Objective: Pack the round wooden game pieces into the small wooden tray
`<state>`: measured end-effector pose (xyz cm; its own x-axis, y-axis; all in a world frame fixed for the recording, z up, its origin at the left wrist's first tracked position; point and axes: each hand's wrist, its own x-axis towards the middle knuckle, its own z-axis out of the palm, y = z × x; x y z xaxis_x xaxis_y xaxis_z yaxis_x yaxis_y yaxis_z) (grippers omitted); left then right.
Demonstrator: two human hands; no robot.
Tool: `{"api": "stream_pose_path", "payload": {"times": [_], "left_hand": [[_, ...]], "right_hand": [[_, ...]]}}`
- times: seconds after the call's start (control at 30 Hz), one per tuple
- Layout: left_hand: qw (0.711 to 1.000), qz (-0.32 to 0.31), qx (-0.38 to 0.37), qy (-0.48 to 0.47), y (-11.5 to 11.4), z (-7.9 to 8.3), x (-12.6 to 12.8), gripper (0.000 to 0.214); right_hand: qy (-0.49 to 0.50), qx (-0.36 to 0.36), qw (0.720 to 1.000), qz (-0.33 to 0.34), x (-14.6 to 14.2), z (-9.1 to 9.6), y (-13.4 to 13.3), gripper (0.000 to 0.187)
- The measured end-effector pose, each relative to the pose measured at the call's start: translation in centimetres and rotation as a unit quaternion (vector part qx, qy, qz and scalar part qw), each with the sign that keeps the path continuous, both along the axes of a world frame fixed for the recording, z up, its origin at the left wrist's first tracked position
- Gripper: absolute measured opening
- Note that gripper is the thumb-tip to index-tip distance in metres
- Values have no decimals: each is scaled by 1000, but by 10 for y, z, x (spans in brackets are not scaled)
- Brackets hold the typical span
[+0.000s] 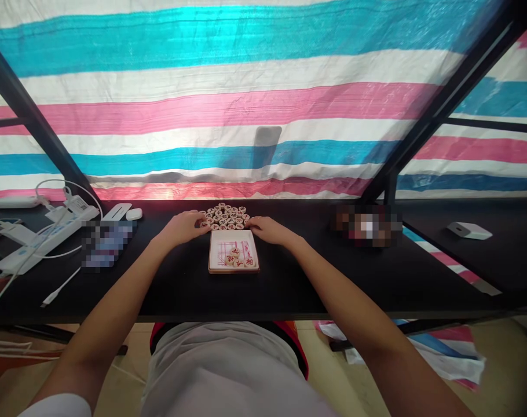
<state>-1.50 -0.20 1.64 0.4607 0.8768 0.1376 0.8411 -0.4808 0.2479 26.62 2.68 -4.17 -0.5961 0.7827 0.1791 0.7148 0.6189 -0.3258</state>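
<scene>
A pile of round xiangqi pieces point(224, 218), pale with dark and red characters, lies near the far edge of the black desk. My left hand point(184, 226) is at the pile's left side, its thumb and fingertips closed around a piece at the edge. On the right side, my right hand point(272, 230) touches the outer pieces with its fingers stretched out. Directly in front of the pile sits a shallow square box point(234, 271) with a red grid printed inside. Several pieces point(238, 262) with red characters lie in it, toward its near right corner.
A power strip point(50, 237) with white cables and a blurred phone-like object point(108, 244) lie at left, beside a small white case point(134, 214). Another blurred object point(365, 226) sits at right. Black frame bars and striped sheeting point(229, 110) rise behind the desk point(333, 284).
</scene>
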Motion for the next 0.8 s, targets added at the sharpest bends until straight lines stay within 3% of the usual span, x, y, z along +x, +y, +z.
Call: {"api": "stream_pose_path", "payload": {"times": [0.1,0.23,0.47,0.8], "left_hand": [[992,86,19,92,7,-2,-9,33],[979,130,-22,157,15,-8,-19,30],[974,128,-101,159,17,-13,-22,32],[981,123,-68,131,15,-18,-14,23]], "right_hand": [[-2,-6,1000,-4,0,1,0,30],[-1,-6,1000,-5,-2,3,-2,30],[-3,-7,1000,-6,-1,4,-3,29],[-6,-2,1000,-4,-1,2,-1,29]]}}
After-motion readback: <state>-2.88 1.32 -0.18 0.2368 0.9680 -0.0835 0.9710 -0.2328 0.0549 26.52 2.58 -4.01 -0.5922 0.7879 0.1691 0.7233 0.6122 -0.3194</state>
